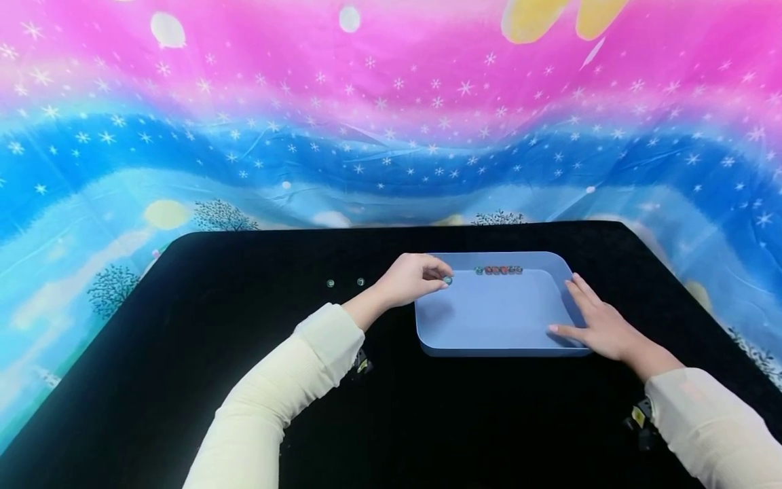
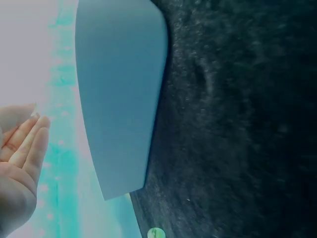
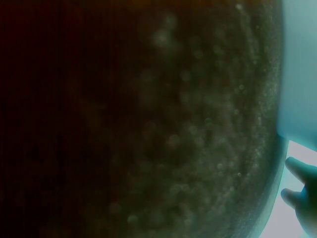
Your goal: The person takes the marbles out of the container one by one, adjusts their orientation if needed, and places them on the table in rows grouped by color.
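Over the left end of a blue-grey tray [image 1: 497, 309], my left hand [image 1: 411, 278] pinches a small green marble [image 1: 448, 280] between thumb and fingertips. In the left wrist view that hand [image 2: 20, 163] shows at the left edge, above the tray's outer wall [image 2: 119, 99]. Along the tray's far side lies a row of several small marbles [image 1: 499, 270], greenish and red. My right hand [image 1: 601, 326] rests at the tray's right rim with straight fingers, its thumb reaching over the inside. Only part of the right hand [image 3: 307, 193] shows in its dark wrist view.
Two more green marbles [image 1: 360, 282] lie apart on the black tablecloth [image 1: 244, 305], left of the tray. One green marble [image 2: 156, 233] appears at the bottom of the left wrist view. Behind the table hangs a pink and blue snowflake backdrop [image 1: 391, 122].
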The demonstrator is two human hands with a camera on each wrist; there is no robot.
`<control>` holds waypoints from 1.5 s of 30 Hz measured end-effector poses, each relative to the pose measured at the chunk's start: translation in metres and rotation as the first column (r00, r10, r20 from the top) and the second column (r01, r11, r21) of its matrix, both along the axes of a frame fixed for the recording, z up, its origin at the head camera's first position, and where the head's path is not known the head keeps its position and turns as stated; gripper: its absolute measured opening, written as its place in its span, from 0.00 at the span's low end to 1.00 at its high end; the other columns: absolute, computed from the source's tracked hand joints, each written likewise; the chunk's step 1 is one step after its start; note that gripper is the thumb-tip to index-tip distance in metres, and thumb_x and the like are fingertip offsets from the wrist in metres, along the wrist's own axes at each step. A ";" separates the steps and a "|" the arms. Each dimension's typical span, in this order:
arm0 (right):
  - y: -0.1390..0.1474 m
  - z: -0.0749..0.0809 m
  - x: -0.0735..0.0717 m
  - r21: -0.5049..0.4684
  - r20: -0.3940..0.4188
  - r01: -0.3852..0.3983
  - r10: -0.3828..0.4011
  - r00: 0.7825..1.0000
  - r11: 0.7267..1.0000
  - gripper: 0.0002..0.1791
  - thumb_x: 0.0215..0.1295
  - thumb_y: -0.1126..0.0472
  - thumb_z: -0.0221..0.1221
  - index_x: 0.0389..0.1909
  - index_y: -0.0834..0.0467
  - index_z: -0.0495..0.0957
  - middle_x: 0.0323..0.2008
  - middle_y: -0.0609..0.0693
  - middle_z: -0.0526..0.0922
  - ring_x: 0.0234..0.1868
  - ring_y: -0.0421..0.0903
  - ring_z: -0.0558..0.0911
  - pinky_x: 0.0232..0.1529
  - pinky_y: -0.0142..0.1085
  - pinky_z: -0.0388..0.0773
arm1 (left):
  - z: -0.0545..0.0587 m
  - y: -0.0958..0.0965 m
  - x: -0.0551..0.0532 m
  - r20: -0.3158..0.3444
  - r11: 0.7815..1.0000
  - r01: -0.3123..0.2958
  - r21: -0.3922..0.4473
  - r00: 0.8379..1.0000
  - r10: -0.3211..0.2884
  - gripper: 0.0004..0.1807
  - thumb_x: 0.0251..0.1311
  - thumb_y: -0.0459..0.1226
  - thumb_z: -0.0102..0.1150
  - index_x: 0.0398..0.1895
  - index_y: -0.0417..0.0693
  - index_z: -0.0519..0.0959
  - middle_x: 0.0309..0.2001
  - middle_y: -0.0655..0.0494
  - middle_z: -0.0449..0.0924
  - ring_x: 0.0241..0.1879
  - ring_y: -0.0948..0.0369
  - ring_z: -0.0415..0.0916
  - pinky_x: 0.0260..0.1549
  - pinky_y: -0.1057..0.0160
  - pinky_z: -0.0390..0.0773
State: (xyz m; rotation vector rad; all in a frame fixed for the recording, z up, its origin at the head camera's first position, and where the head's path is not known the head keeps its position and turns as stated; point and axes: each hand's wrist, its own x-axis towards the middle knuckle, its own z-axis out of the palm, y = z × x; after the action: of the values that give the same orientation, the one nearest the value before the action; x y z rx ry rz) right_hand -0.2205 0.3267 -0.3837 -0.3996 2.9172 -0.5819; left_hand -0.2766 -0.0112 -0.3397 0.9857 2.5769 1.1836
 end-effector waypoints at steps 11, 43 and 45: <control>0.001 0.000 -0.001 0.005 0.002 0.002 -0.002 1.000 1.000 0.53 0.54 0.40 0.53 0.64 0.68 0.33 0.63 0.63 0.26 0.61 0.66 0.38 0.50 0.62 0.46 | -0.004 -0.024 0.008 0.015 1.000 -0.026 0.011 1.000 0.026 0.10 0.54 0.33 0.55 0.41 0.45 0.78 0.38 0.57 0.77 0.38 0.67 0.74 0.36 0.73 0.72; 0.000 0.001 -0.002 -0.006 0.025 0.009 -0.009 1.000 1.000 0.54 0.53 0.37 0.51 0.64 0.67 0.32 0.63 0.63 0.25 0.61 0.66 0.37 0.50 0.63 0.44 | -0.023 -0.096 0.026 0.026 0.991 -0.125 0.050 0.992 0.124 0.11 0.52 0.35 0.57 0.40 0.41 0.78 0.38 0.56 0.78 0.37 0.65 0.75 0.36 0.66 0.74; 0.000 0.001 -0.002 -0.006 0.022 0.006 -0.006 1.000 1.000 0.54 0.53 0.37 0.51 0.64 0.67 0.32 0.63 0.63 0.25 0.61 0.65 0.36 0.50 0.62 0.44 | -0.023 -0.100 0.026 0.018 0.990 -0.133 0.051 0.991 0.132 0.11 0.53 0.35 0.57 0.40 0.41 0.78 0.37 0.56 0.78 0.36 0.65 0.75 0.36 0.66 0.74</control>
State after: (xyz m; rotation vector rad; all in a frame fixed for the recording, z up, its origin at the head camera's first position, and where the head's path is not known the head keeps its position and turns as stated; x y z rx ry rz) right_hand -0.2225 0.3271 -0.3827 -0.3824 2.8973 -0.5923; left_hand -0.2505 -0.1115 -0.3624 0.8225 2.6487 1.2909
